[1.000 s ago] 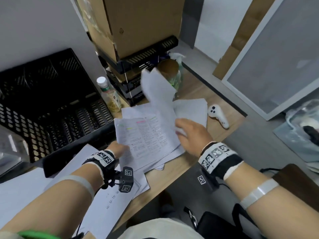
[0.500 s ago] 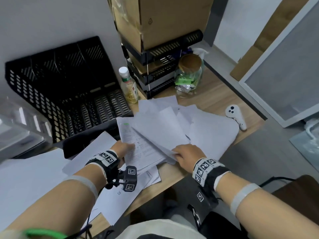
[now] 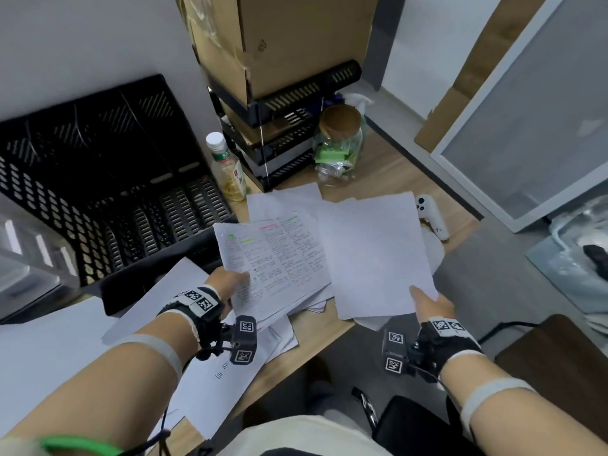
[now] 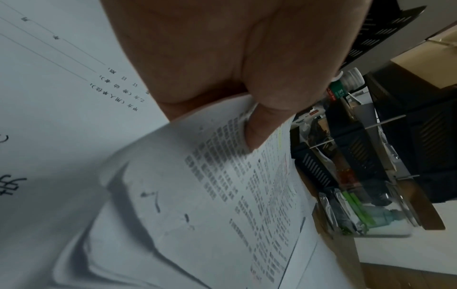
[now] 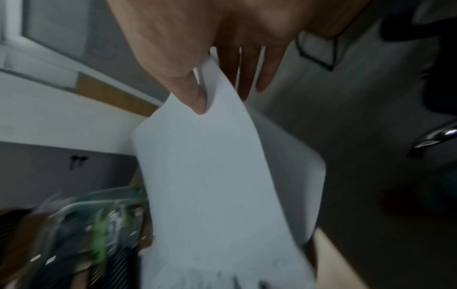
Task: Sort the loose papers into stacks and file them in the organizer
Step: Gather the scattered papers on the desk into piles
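The right hand (image 3: 431,306) has peeled a blank-backed sheaf (image 3: 371,255) off the pile and now pinches its lower corner, thumb on top, out past the counter (image 3: 378,166) edge. The left hand (image 3: 230,281) still pinches the highlighted printed pages (image 3: 273,258) above the loose papers (image 3: 283,199). Sorting looks barely begun; the black organizer (image 3: 98,179) behind stands unfilled. A bottle (image 3: 227,166), jar (image 3: 339,143), white controller (image 3: 431,217) and stacked trays under a cardboard box (image 3: 279,37) crowd the wooden counter.
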A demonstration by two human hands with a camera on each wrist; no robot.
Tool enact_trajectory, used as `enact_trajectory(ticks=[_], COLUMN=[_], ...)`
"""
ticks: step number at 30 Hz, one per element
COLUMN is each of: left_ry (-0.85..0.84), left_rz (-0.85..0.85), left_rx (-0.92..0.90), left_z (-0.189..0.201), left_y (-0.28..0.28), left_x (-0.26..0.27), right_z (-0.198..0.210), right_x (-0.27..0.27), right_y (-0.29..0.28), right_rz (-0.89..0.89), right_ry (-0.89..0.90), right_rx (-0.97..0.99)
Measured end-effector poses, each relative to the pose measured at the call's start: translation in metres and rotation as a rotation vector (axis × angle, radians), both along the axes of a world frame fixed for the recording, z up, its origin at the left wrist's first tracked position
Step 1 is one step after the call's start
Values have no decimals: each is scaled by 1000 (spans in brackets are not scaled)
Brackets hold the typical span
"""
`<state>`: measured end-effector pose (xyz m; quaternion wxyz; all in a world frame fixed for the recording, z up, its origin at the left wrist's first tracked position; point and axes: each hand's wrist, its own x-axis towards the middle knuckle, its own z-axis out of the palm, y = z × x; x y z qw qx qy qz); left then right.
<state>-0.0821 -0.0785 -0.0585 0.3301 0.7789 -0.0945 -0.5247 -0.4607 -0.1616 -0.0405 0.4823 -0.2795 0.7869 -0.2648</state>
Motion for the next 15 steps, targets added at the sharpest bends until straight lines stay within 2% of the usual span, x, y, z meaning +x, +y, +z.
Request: enact_trajectory(ticks=[5,9,12,15], left_ry=[-20,-39,-42,-35], left_rz=[-11,-16,16,62], left_rx=[10,27,26,-3], left_z=[-1,-1,7,11], left_y=[-4,-4,-2,0], left_x=[-6,-6,-7,-5], right_z=[-29,-44,-58,-72], right_x=[-24,-25,-23,-24], right_y=[25,27,22,12], right_rz=[31,2,-96,-139], right_ry=[-76,-249,-427,-497], right_rx=[198,290,291,246])
